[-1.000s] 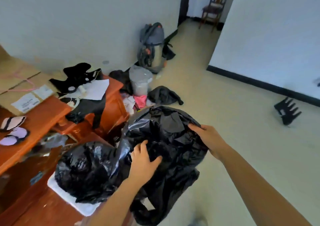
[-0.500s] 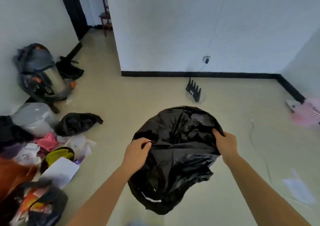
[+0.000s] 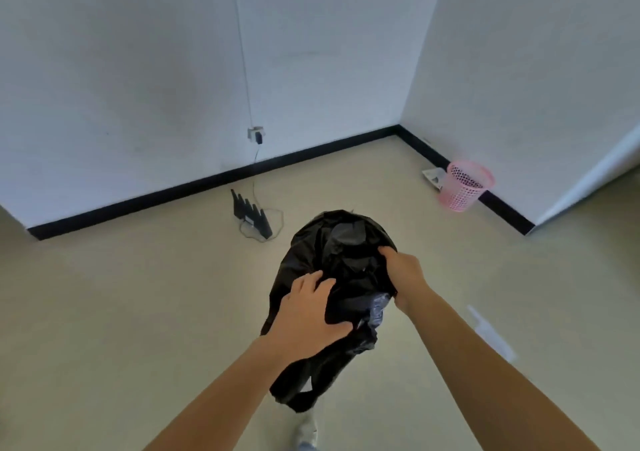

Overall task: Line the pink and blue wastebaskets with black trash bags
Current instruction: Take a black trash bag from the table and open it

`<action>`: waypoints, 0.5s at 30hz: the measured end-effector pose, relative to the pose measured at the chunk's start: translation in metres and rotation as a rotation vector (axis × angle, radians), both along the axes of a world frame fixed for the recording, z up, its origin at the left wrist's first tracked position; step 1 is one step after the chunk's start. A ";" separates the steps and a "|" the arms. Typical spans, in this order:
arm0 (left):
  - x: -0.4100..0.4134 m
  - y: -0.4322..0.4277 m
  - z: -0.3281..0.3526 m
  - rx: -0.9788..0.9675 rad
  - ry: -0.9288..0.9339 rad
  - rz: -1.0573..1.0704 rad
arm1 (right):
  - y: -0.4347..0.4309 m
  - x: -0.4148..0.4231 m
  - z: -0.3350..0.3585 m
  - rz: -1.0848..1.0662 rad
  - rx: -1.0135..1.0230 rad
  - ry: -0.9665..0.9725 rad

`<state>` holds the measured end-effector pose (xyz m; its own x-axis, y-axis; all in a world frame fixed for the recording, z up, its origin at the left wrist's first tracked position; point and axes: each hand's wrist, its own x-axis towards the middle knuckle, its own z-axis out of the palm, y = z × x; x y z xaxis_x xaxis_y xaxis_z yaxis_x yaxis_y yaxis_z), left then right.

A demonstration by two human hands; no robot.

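I hold a crumpled black trash bag (image 3: 341, 249) in the air in front of me, above the beige floor. My left hand (image 3: 308, 312) grips its near left side and my right hand (image 3: 403, 274) grips its right side. The bag's lower end hangs down between my forearms. A pink mesh wastebasket (image 3: 464, 187) stands upright on the floor by the right wall, past the bag to the right. No blue wastebasket is in view.
A black router (image 3: 251, 213) with several antennas sits on the floor by the back wall, its cable running up to a wall socket (image 3: 255, 134). A white paper (image 3: 434, 175) lies behind the pink basket. A white door edge (image 3: 588, 180) juts in at right.
The view has swung right, away from the wooden desk and floor clutter, toward the room's corner. The pink wastebasket has come fully into view. Both hands have bunched the bag closer together.
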<state>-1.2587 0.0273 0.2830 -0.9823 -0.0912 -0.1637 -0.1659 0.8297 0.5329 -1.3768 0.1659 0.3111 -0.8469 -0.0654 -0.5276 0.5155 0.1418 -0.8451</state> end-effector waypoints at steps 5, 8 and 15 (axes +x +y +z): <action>-0.157 0.001 0.007 0.196 0.023 -0.023 | 0.027 -0.133 0.015 -0.083 -0.134 -0.075; -0.247 0.004 0.019 0.335 -0.028 0.010 | 0.050 -0.208 0.018 -0.023 -0.260 -0.018; -0.488 0.043 0.018 0.547 -0.029 0.091 | 0.095 -0.398 -0.004 0.214 -0.186 0.062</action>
